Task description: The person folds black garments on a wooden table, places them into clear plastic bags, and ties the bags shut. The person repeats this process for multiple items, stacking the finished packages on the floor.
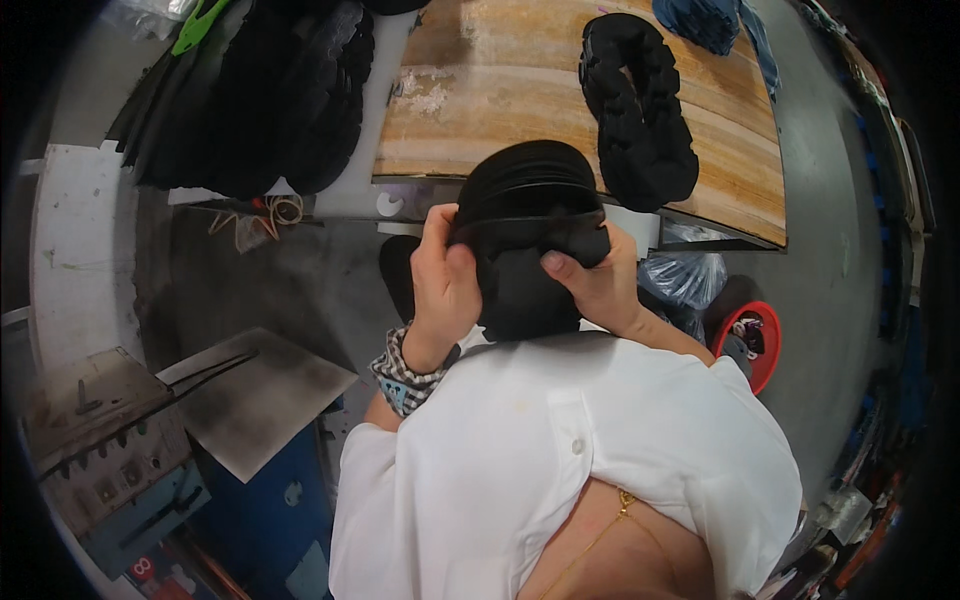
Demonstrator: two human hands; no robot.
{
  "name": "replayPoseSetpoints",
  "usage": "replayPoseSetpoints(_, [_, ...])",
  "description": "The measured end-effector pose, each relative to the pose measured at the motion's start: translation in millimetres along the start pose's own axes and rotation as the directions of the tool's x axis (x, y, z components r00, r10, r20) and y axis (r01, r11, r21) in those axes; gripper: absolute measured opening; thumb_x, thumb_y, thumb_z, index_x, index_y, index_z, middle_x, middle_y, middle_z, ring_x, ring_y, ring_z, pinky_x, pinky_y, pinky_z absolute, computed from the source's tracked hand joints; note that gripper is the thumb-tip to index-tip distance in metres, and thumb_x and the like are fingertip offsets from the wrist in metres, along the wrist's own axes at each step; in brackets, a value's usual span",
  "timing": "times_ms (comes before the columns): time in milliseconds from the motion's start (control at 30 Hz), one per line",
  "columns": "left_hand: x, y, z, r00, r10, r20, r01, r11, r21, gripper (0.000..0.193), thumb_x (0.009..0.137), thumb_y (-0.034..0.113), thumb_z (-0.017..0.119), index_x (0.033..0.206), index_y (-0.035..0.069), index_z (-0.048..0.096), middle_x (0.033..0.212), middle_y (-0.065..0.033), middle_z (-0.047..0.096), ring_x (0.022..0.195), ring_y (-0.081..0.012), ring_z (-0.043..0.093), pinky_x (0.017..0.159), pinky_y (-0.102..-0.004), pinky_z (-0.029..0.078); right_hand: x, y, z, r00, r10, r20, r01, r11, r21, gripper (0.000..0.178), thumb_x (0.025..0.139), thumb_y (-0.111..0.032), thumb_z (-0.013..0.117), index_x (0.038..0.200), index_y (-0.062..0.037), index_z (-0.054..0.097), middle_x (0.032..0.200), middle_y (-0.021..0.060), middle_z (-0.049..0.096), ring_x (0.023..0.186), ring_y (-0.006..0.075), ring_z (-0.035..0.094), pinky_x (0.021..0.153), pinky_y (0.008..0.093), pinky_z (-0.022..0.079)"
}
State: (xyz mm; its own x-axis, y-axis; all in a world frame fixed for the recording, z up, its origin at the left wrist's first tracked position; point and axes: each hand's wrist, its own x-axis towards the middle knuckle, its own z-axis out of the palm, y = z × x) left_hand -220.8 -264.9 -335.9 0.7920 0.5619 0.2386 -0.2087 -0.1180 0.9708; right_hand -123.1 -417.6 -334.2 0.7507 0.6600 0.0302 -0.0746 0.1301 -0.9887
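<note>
Close to my chest, my two hands hold up a stack of black shoe soles (530,200) by its sides. My left hand (447,290) wraps its left edge, thumb bent against the stack. On the right edge, my right hand (605,280) grips with the thumb lying on the near black face. The stack's upper end curves and shows several thin layers pressed together. Most fingers are hidden behind it. Beyond my right hand, a pile of black soles (645,120) with wavy edges lies on the wood-grain table (490,120).
More black soles (260,110) lie at the far left, with a green-handled tool (200,25) beside them. A red bucket (765,345) and clear plastic bags (685,280) are at the right. A machine with a control box (110,450) and metal plate (250,405) stands at the left.
</note>
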Motion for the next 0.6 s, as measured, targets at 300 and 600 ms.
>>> replayPoseSetpoints(300, [-16,9,12,0.973,-0.210,0.094,0.222,0.965,-0.142,0.056,0.070,-0.001,0.080,0.119,0.000,0.053,0.111,-0.0085,0.063,0.101,-0.0145,0.059,0.089,-0.0276,0.047,5,4,3,0.898,-0.421,-0.130,0.384,0.891,-0.241,0.043,0.095,-0.041,0.056,0.101,0.0013,0.053,0.079,0.0082,0.057,0.074,0.0130,0.052,0.066,0.0277,0.044])
replayPoseSetpoints(600, [-39,-14,-18,0.889,-0.300,0.346,0.392,0.889,-0.236,0.058,0.071,0.008,0.083,0.121,-0.002,0.056,0.109,-0.0072,0.065,0.100,-0.0157,0.060,0.090,-0.0291,0.047,-4,17,-11,0.987,-0.052,0.154,0.057,0.998,-0.031,0.047,0.101,-0.043,0.042,0.083,-0.0006,0.052,0.068,0.0019,0.050,0.067,0.0078,0.043,0.059,0.0242,0.039])
